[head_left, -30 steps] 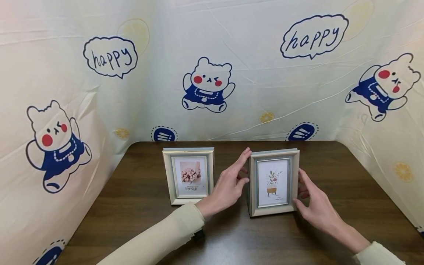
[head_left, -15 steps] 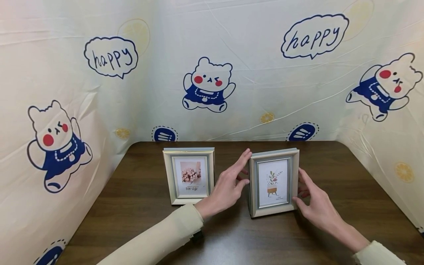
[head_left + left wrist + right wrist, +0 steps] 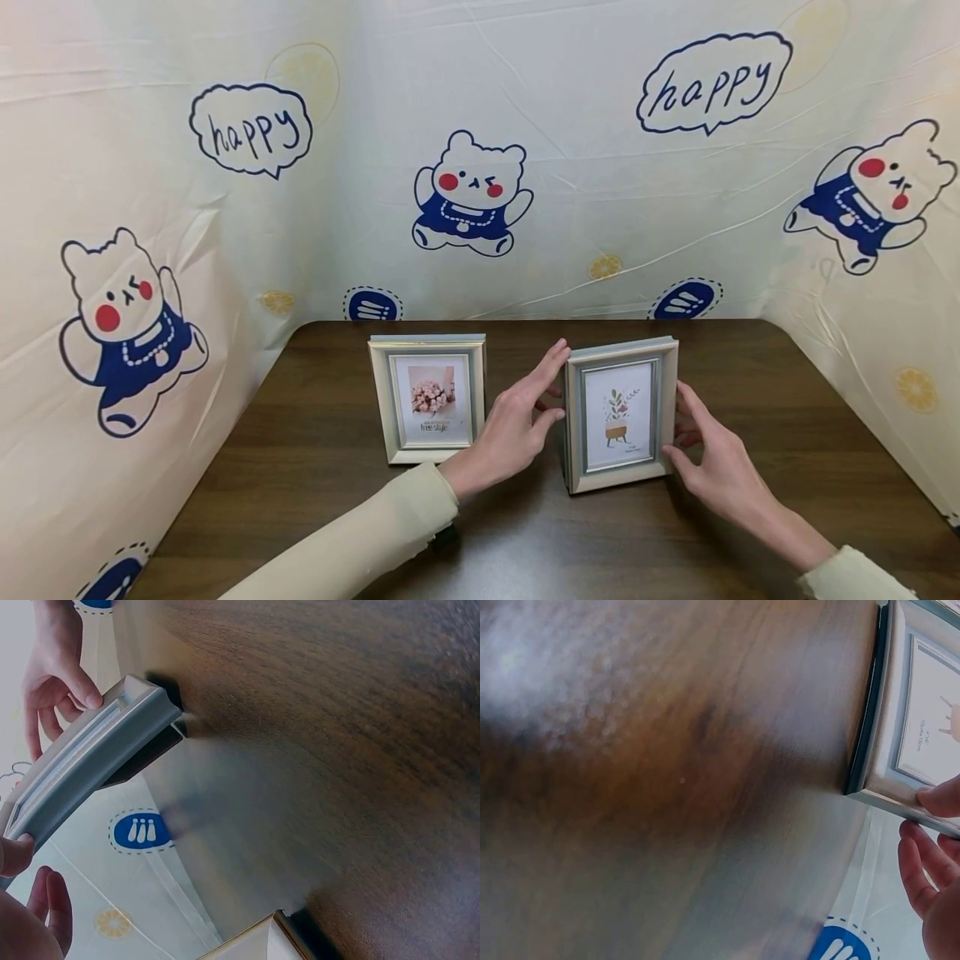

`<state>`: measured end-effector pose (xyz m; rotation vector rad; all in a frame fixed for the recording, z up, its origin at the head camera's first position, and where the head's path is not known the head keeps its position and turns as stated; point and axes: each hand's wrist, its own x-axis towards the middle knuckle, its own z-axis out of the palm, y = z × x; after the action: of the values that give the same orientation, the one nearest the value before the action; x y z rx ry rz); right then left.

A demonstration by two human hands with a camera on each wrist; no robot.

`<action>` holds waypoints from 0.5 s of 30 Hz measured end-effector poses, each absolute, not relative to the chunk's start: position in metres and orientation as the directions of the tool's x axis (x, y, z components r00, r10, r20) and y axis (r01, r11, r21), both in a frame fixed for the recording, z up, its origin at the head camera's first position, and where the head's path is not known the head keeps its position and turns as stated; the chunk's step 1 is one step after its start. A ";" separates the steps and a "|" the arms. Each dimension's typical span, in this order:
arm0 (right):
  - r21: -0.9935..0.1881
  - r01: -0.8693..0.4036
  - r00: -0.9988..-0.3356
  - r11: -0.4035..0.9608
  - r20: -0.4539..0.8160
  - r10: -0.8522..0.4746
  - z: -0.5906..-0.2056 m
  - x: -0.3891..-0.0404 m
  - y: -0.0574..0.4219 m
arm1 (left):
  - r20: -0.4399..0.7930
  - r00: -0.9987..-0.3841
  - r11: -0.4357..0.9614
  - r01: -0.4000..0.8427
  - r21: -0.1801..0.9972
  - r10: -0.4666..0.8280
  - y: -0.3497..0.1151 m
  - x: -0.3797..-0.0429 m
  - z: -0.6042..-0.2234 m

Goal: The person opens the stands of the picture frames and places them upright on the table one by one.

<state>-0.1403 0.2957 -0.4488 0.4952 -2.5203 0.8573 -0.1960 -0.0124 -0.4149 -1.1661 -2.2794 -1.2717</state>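
A cream and grey-blue picture frame (image 3: pixel 618 421) with a potted-plant print stands upright on the brown table (image 3: pixel 517 542), angled slightly. My right hand (image 3: pixel 723 475) pinches its right edge, thumb (image 3: pixel 939 799) on the front and the other fingers at the side and partly hidden behind. On the opposite side, my left hand (image 3: pixel 513 425) touches the frame: its extended index finger reaches the upper left corner and its thumb (image 3: pixel 16 853) meets the side. Two more left fingers (image 3: pixel 52 904) are apart from the frame. A dark back stand (image 3: pixel 146 757) shows behind the frame in the left wrist view.
A second picture frame (image 3: pixel 427 400), cream and gold with a pink bouquet print, stands to the left, partly behind my left wrist. A patterned cloth (image 3: pixel 480 75) with cartoon bears hangs around the back and sides of the table. A small dark object (image 3: pixel 444 537) shows under the left cuff.
The plant-print frame has turned very slightly, its lower left corner shifting a little toward me. My left hand has dipped slightly with it, while the right hand and the bouquet frame look almost unmoved.
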 end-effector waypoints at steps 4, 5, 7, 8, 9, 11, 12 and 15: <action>-0.469 -0.461 -0.839 0.753 0.507 -0.198 -0.449 -0.140 0.296 | 0.584 -0.624 0.285 0.770 0.570 0.519 -0.012 -0.196 -0.415; -0.465 -0.464 -0.837 0.754 0.510 -0.200 -0.449 -0.140 0.296 | 0.585 -0.622 0.283 0.772 0.569 0.520 -0.013 -0.196 -0.415; -0.459 -0.467 -0.834 0.756 0.512 -0.204 -0.449 -0.140 0.295 | 0.588 -0.618 0.281 0.775 0.566 0.521 -0.013 -0.195 -0.416; -0.457 -0.468 -0.834 0.756 0.513 -0.206 -0.449 -0.139 0.295 | 0.591 -0.615 0.278 0.777 0.565 0.521 -0.013 -0.195 -0.416; -0.457 -0.469 -0.834 0.756 0.512 -0.208 -0.449 -0.139 0.295 | 0.593 -0.614 0.275 0.778 0.564 0.521 -0.013 -0.195 -0.416; -0.459 -0.470 -0.835 0.754 0.509 -0.210 -0.449 -0.139 0.295 | 0.593 -0.614 0.274 0.778 0.565 0.521 -0.014 -0.195 -0.416; -0.460 -0.469 -0.836 0.754 0.507 -0.211 -0.448 -0.139 0.294 | 0.592 -0.615 0.275 0.777 0.566 0.520 -0.014 -0.194 -0.417; -0.461 -0.468 -0.838 0.754 0.503 -0.212 -0.448 -0.139 0.293 | 0.590 -0.617 0.279 0.776 0.566 0.520 -0.015 -0.194 -0.417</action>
<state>-0.1390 0.2926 -0.4477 0.5172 -2.5269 0.8232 -0.1937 -0.0153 -0.4171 -1.1867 -2.2629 -1.2568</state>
